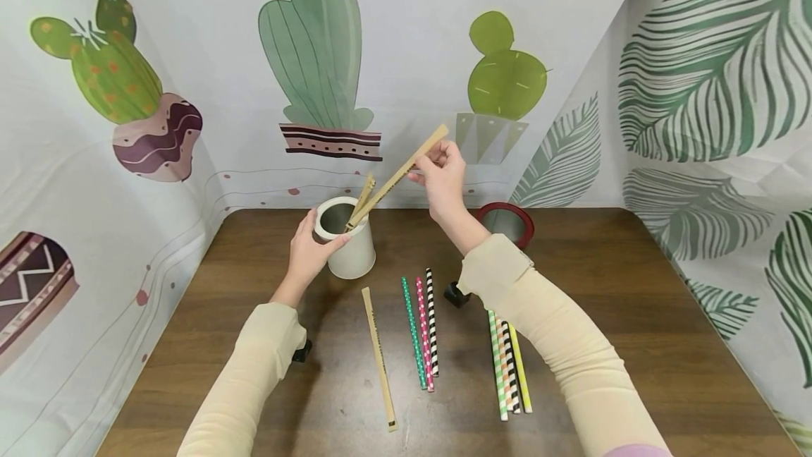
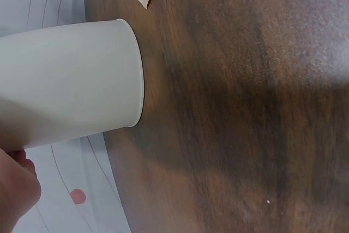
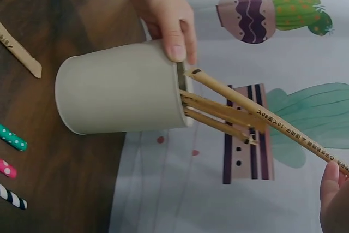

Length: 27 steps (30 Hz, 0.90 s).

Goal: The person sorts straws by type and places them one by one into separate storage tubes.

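With thumb and fingers at the rim, my left hand point(image 1: 309, 251) grips a cream-coloured canister point(image 1: 352, 257) at the back left of the table. Several paper-wrapped straws point(image 3: 218, 114) lean out of its mouth. Above and to the right, my right hand point(image 1: 443, 178) pinches another long tan paper-wrapped straw point(image 1: 406, 169) near its upper end. This straw slants down, its lower end at the canister's opening; black print runs along it. A further wrapped straw point(image 1: 379, 358) lies on the table in front of the canister.
Green, pink and black-striped paper straws point(image 1: 420, 330) lie mid-table. More striped straws point(image 1: 507, 365) lie to the right, partly under my right sleeve. Behind that arm stands a red-rimmed container point(image 1: 524, 224). A cactus-printed cloth point(image 1: 412, 55) hangs at the table's back edge point(image 1: 279, 210).
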Tool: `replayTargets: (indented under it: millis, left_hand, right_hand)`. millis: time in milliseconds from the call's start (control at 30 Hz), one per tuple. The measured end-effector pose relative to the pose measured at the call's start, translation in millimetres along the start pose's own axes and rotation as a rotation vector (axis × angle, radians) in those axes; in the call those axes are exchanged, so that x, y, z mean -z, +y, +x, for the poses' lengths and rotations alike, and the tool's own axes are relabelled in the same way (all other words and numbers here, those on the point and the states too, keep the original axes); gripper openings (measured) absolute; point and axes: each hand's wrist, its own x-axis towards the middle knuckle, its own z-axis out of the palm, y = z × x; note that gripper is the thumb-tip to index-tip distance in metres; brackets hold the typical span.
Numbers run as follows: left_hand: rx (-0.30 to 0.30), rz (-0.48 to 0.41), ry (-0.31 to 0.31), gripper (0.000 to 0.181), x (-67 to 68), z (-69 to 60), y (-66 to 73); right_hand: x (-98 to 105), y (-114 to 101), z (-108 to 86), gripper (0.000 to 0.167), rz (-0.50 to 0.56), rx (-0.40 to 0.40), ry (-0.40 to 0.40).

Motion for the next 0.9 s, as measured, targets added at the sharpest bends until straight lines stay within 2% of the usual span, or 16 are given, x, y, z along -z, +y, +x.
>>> replayTargets:
  millis: [367,733,900]
  left_hand:
    - [-0.003,-0.008,-0.002,0.092,1.3,-1.2,2.4]
    - [0.001,-0.009,0.001,0.089,2.1,-1.8,3.4]
    - [0.003,-0.012,0.001,0.089,2.4,-1.9,4.1]
  right_hand:
    - [-3.7,26.5,1.0,0.022,-0.048,-0.033,0.038]
    - [-8.4,48.3,-2.5,0.017,-0.109,-0.058,0.024]
    - [-9.8,56.9,-4.4,0.012,-0.128,-0.066,-0.013]
